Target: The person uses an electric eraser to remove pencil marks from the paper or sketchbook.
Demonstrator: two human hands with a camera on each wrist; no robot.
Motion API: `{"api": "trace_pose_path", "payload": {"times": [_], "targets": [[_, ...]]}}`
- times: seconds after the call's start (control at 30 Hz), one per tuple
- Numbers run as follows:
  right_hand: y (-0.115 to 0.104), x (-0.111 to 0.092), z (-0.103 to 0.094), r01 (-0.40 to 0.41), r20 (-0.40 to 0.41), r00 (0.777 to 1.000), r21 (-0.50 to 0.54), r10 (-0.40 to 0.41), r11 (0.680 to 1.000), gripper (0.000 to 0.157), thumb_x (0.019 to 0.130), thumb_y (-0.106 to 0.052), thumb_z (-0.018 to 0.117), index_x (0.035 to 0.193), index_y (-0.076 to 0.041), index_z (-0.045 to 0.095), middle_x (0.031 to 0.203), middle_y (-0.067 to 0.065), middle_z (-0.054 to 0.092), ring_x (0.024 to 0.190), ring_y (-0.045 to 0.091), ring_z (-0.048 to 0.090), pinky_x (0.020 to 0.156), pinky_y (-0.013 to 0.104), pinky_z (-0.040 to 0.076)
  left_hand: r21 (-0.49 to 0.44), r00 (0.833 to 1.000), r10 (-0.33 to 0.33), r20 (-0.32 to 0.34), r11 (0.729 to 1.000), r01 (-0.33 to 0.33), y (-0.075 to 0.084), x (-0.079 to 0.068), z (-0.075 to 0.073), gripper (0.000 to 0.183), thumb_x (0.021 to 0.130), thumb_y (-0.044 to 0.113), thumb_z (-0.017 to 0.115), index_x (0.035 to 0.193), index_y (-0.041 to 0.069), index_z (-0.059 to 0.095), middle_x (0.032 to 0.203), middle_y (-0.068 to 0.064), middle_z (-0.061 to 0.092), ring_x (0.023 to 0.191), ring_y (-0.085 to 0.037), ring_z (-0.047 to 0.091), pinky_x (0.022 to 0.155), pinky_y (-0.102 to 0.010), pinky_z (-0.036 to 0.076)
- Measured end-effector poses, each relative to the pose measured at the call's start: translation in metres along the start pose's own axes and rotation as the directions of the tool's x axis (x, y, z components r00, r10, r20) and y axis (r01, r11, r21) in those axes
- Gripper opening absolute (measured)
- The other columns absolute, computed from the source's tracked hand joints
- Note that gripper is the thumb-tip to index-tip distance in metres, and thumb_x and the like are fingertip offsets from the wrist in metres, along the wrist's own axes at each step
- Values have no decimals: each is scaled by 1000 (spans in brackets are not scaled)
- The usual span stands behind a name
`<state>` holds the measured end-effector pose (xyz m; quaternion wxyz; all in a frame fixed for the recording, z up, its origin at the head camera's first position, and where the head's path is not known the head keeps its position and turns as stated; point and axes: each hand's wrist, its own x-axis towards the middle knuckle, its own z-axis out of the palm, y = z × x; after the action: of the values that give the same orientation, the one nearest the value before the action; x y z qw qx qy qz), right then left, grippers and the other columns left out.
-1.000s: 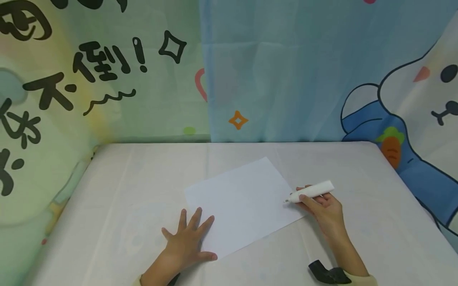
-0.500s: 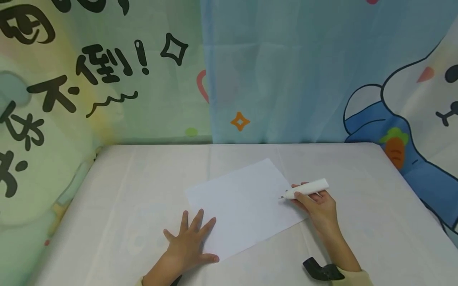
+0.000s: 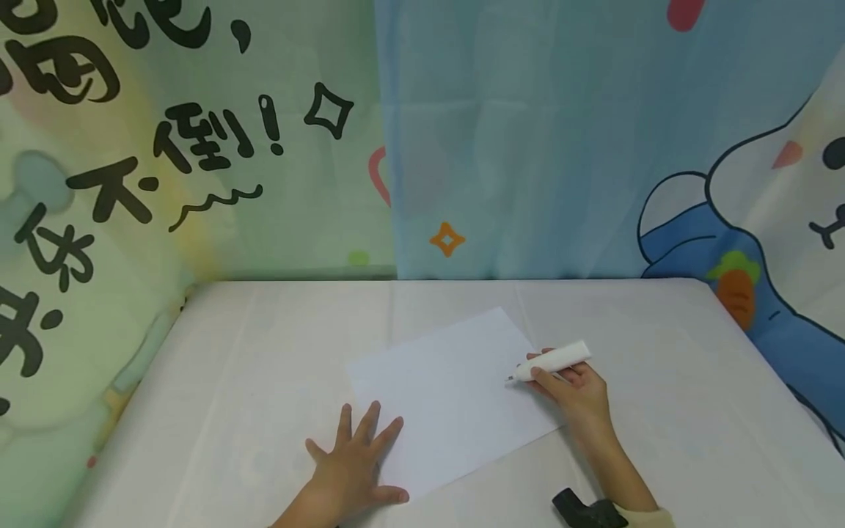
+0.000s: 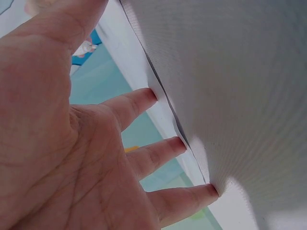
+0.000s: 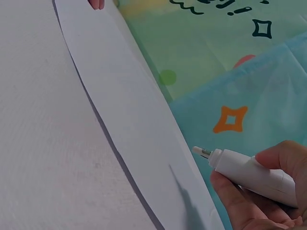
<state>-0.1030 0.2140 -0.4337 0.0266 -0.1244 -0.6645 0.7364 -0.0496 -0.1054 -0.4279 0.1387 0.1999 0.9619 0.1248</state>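
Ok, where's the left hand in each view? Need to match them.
Head: left hand at bottom, left of centre.
Left wrist: fills the left side, palm showing.
Right wrist: only fingertips at the top edge.
Shared landmark: blue backdrop, visible in all three.

R hand [image 5: 264, 214] grips wht pen [image 5: 245, 172] abv paper [image 5: 115, 91].

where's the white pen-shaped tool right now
In the head view, the white pen-shaped tool is right of centre, held in the right hand, its tip above the right part of the paper.
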Motion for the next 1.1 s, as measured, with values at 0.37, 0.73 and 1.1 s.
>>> {"api": "trace_pose_path", "payload": {"times": [0.37,0.73,1.1], "targets": [[-1,3,9,-3,2,1000,30,3,1000,56,81,-2,70,125,11,37,91,-14,68,91,1,65,79,24,54,4,1000,2,-14,1000,-2,-1,0,2,90,68,65,65,143,27,32,152,-13,23,134,-54,18,74,-85,24],[-1,6,15,-5,-73,997,-55,1,998,51,79,0,70,123,10,45,88,-16,64,83,0,65,74,19,54,16,1000,-4,-9,1000,4,-2,0,2,90,67,65,65,143,28,33,152,-13,24,134,-54,18,74,-84,24],[12,7,20,99,-110,987,-130,-114,987,45,78,10,66,119,14,46,83,-21,63,80,-5,64,72,12,52,21,1000,-6,-18,1000,6,-1,-1,1,90,67,65,65,143,28,33,152,-12,24,134,-54,18,74,-84,25]]}}
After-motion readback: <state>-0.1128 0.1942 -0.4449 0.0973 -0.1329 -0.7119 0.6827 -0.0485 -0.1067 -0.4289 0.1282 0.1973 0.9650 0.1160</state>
